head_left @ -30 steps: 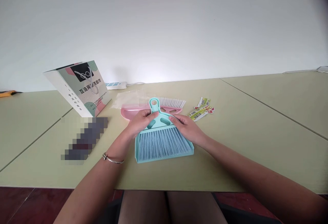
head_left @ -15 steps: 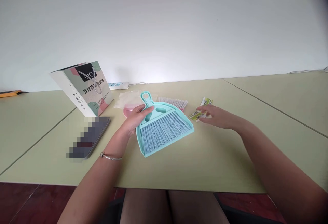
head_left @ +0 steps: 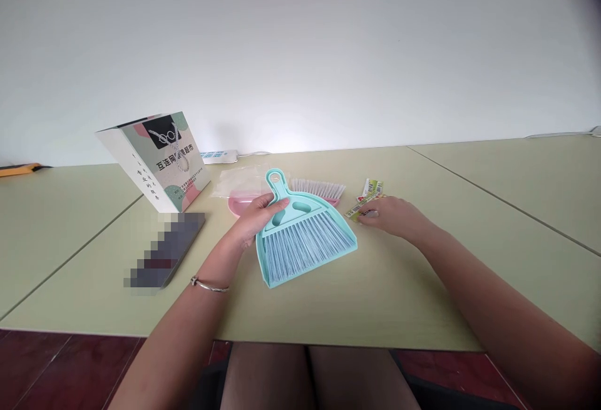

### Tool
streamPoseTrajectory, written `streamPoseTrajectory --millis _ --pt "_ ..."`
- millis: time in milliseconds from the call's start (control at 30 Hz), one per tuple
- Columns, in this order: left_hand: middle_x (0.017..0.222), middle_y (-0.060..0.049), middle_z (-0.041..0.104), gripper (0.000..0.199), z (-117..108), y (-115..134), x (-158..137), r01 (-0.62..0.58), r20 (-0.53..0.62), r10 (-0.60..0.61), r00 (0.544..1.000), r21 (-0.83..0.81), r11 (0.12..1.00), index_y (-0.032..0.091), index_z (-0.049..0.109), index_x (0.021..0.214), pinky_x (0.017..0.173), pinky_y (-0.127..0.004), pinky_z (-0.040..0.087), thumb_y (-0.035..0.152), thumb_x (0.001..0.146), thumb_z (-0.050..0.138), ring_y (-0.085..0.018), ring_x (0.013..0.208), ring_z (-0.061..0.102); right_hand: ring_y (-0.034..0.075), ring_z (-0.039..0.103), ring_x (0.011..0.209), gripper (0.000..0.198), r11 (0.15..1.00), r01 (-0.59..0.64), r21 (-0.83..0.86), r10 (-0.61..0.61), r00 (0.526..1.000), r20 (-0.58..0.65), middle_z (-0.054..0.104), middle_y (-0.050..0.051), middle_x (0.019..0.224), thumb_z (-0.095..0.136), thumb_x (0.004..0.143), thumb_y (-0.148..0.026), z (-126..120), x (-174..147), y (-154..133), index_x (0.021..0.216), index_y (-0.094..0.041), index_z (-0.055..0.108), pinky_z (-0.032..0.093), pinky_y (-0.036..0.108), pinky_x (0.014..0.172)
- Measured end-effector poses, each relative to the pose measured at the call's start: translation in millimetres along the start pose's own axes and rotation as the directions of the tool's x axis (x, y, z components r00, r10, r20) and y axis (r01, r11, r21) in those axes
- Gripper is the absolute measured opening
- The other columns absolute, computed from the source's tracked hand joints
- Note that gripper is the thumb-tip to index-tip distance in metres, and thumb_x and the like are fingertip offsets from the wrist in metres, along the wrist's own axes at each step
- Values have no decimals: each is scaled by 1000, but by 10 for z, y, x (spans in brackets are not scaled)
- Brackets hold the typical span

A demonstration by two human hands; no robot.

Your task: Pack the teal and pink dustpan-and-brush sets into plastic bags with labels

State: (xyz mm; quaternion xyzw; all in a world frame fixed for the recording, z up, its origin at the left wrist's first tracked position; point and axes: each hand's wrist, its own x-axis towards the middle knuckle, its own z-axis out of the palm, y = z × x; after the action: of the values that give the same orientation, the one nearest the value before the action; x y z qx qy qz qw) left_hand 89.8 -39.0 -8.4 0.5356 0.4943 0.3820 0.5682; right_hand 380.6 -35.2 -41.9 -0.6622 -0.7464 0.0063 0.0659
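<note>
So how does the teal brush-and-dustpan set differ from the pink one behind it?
The teal set is gripped by the left hand; the pink set lies untouched. The teal set sits nearer and in full view; the pink set is half hidden behind it. Both are small brush-and-dustpan sets.

A printed paper bag (head_left: pixel 162 159) stands tilted at the counter's (head_left: pixel 422 291) left rear — a power strip (head_left: pixel 218 156) behind it. A pink dustpan (head_left: pixel 244 200) with brush (head_left: pixel 319 188) lies by a clear bag (head_left: pixel 239 179).
</note>
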Motion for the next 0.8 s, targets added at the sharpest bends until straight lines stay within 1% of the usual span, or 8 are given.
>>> streamPoseTrajectory --millis 100,333,433,500,567,633,733,800 --pt "83 -1 70 39 -4 -10 12 -11 7 11 1000 -6 1000 20 65 92 66 -25 51 46 64 73 -15 71 65 26 63 85 34 998 -55 26 53 995 88 70 4 91 51 76 -53 -37 -29 -67 91 -29 71 44 32 62" --pt "83 -1 69 40 -2 -22 16 -10 1 10 1000 -11 1000 19 65 93 65 -24 50 45 64 73 -14 72 64 27 63 81 27 991 -73 -111 82 994 72 69 10 92 50 78 -22 -9 -34 -140 96 -23 69 43 34 63" --pt "83 -1 69 39 2 -11 6 -14 9 14 1000 -3 1000 19 65 93 65 -24 49 45 65 73 -14 72 64 26 61 88 27 998 -49 -39 44 990 -131 65 10 100 45 83 -23 -62 -45 -120 92 -22 70 45 35 68" --pt "82 0 69 38 4 -8 4 -17 4 17 1000 -2 1000 19 66 91 66 -24 50 45 64 73 -14 72 64 24 60 85 27 991 38 127 19 909 -417 63 10 96 45 85 -27 -121 -68 -108 91 -21 71 45 34 69" --pt "82 0 69 37 6 -13 7 -19 3 19 1000 -3 1000 19 66 91 67 -24 50 44 64 73 -14 72 64 20 57 68 27 912 154 381 139 757 -639 60 6 75 48 86 -34 -184 -99 -110 95 -21 70 44 33 61" --pt "84 -1 70 38 6 -22 12 -15 7 15 1000 -7 1000 20 66 92 68 -25 50 44 64 73 -15 73 65 16 51 52 27 736 264 624 311 687 -657 53 -1 56 52 84 -41 -236 -130 -132 97 -24 68 42 31 53" --pt "85 -1 70 38 7 -35 20 -7 -4 7 1000 -9 1000 21 66 94 68 -25 51 44 65 73 -15 74 66 18 60 62 28 461 416 784 316 748 -583 62 0 65 56 80 -51 -274 -159 -202 84 -25 66 49 33 61" --pt "86 -1 71 37 8 -39 23 -3 -14 3 1000 -1 1000 21 66 94 68 -25 52 44 66 73 -16 75 66 22 64 82 44 400 439 804 201 814 -545 68 5 85 46 80 -64 -274 -177 -273 82 -25 65 51 36 70"
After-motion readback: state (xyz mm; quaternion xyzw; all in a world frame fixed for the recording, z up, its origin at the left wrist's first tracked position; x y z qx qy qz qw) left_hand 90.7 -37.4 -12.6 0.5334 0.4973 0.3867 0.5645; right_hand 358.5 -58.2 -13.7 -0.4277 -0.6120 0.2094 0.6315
